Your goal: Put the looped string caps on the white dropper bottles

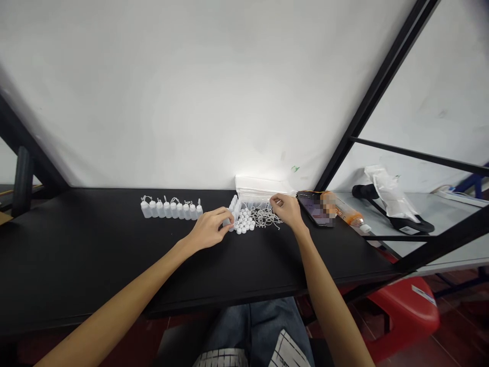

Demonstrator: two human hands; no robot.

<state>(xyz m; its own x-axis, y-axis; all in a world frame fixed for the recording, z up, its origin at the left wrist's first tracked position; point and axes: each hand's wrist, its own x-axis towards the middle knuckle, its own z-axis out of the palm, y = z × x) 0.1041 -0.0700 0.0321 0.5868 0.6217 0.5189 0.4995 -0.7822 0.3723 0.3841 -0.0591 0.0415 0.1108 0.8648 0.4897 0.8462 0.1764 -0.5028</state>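
Currently my left hand [211,228] pinches a small bottle [226,222] beside the white caps [244,222] on the table [95,250]; my right hand [286,208] curls over the strings [264,217], gripping or not, I can't tell.

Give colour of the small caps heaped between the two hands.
White; the caps show best in the head view.

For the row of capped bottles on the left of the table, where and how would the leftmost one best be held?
I'd pinch the leftmost bottle by its body, below the cap, coming from the near side with thumb in front and fingers behind. It stands up, the next bottle crowds its right, and the thin strand on top looks too flimsy to lift by.
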